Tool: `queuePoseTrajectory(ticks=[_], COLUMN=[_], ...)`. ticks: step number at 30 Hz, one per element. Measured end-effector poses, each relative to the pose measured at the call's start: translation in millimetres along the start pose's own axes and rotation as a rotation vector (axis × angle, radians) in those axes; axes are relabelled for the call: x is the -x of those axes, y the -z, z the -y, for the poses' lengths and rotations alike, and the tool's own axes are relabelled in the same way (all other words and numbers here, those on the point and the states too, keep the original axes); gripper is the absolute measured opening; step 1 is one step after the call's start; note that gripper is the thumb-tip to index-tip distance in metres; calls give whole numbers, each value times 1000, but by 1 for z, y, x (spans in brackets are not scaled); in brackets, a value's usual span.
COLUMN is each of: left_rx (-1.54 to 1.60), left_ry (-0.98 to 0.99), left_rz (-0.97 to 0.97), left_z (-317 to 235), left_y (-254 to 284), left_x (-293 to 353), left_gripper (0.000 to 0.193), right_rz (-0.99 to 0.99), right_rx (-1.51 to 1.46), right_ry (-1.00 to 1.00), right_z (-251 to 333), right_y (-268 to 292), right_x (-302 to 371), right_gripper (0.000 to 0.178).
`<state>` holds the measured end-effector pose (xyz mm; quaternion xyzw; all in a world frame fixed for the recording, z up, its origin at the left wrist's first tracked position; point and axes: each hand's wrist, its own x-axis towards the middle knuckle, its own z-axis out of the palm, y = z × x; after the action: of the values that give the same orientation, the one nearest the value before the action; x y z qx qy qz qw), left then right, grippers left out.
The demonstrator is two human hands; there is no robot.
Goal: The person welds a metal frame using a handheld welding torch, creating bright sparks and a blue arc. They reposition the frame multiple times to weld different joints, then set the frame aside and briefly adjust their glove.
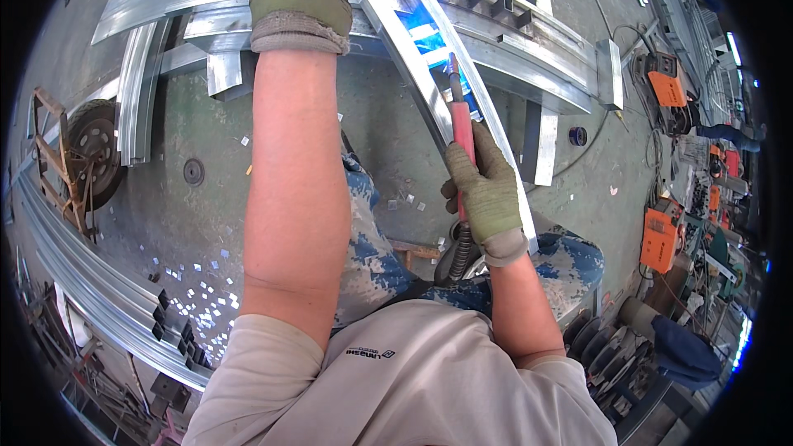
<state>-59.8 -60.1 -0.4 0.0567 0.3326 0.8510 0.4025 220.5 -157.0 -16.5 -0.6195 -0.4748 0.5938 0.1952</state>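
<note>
My right hand (487, 186), in a green work glove, is closed round the red handle of a welding torch (462, 128). Its nozzle points up and away, into a long metal frame (405, 58) of two rails with short crosspieces between them. Bright blue light (429, 37) glows on those crosspieces near the nozzle. The near part of the frame leans toward my lap, beside the right hand. My left hand (299, 0), also gloved, reaches far forward over silvery metal profiles (178, 0). The picture's top edge cuts off its fingers, so what they touch is hidden.
A metal beam (529, 62) crosses beneath the frame, bearing short tube pieces. Orange machines (661, 235) and cables stand at right. At left are a wheel (92, 153) and stacked metal channels (107, 281). Small square metal pieces (202, 297) litter the floor.
</note>
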Motion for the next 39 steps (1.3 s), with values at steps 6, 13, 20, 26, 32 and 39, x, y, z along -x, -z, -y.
queuePoseTrajectory(ticks=[6, 13, 20, 26, 32, 39], left_rx=[2, -7, -25, -19, -20, -16], left_ry=[19, 5, -14, 1, 33, 50], left_rz=[0, -10, 30, 27, 58, 60], left_z=[-2, -2, 0, 2, 10, 19], left_y=[1, -2, 2, 2, -5, -7], left_x=[0, 2, 2, -3, -1, 0], left_gripper=[32, 32, 37, 46, 48, 46], right_rz=[-7, 44, 1, 97, 89, 24], right_rx=[21, 42, 24, 40, 23, -8], right_ry=[-9, 4, -17, -43, -42, -103], right_z=[1, 7, 6, 15, 6, -10], right_y=[-1, -1, 1, 7, 23, 38], right_x=[1, 5, 4, 12, 35, 38], right_gripper=[68, 65, 61, 60, 60, 64])
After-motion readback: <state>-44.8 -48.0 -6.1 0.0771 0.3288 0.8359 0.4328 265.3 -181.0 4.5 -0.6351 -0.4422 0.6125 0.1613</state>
